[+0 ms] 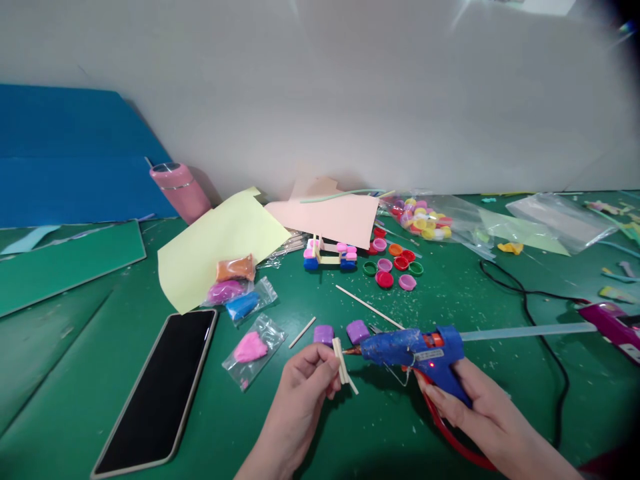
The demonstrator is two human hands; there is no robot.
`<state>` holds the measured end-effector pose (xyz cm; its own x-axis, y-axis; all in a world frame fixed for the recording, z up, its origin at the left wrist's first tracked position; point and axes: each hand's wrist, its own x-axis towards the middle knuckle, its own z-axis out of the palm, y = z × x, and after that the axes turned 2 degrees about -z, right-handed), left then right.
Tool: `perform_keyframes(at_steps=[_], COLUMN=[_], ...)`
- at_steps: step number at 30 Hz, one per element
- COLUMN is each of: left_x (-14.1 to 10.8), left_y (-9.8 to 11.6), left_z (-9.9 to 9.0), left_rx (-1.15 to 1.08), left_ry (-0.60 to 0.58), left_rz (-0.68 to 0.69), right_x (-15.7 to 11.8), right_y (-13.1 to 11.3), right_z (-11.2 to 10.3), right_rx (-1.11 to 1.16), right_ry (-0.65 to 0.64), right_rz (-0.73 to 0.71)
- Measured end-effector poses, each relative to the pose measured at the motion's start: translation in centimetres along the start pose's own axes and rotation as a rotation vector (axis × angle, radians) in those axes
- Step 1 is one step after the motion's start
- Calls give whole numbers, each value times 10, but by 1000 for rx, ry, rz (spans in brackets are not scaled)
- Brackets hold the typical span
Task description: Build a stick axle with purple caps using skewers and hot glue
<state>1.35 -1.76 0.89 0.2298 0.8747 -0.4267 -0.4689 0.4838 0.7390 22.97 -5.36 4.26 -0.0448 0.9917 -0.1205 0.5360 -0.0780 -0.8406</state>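
Note:
Between the thumb and fingers of my left hand is a small bundle of pale wooden sticks, with one stick poking out lower right. My right hand grips a blue hot glue gun by its handle, and a red light glows on its side. The nozzle points left and sits right at the sticks; whether it touches them I cannot tell. A long clear glue stick runs out of the gun's back. Just beyond my left hand lie two purple clay blocks.
A small stick-and-clay model stands farther back, left of several coloured bottle caps. Bagged clay and a phone lie at left. A pink tumbler leans near the wall. A black cord loops at right.

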Motion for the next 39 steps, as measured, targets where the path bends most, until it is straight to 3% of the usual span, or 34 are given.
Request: perform_keyframes(at_steps=[39], left_x=[0], left_y=[0], left_z=[-1], left_rx=[4], left_ry=[-10], left_rz=[10], right_x=[-3], right_y=[3], right_z=[-1], right_rx=[-54], right_ry=[3], right_rz=[-28])
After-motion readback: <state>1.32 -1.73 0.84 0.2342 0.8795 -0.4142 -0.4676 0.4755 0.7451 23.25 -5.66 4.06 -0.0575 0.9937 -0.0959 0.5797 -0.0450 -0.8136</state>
